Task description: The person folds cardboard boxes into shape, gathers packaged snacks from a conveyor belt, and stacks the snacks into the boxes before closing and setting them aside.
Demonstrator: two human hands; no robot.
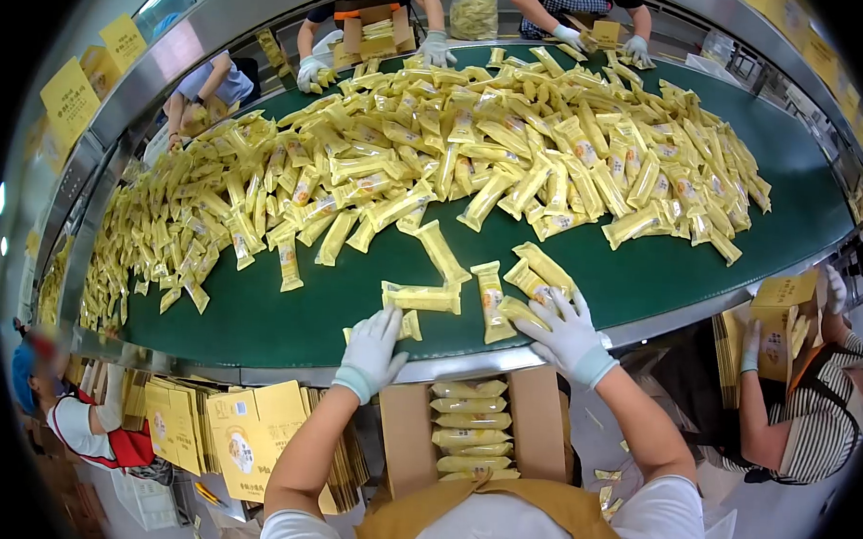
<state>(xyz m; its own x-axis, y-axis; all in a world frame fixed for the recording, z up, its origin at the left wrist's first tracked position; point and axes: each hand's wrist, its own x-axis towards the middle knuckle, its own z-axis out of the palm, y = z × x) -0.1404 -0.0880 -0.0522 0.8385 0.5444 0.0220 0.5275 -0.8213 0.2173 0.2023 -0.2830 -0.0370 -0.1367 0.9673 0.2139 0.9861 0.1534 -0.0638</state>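
the slim, pillow-shaped packets in glossy yellow plastic film lie loose on the dark green conveyor belt just ahead of the hands, and they look light, slippery and perhaps easy to crush, so a gentle hold across the middle seems better than a pinch at the crimped ends. the white-gloved left hand reaches forward palm down, fingers extended close together at a packet, while the white-gloved right hand angles inward, fingers spread over another; whether either has a grip, i cannot tell.
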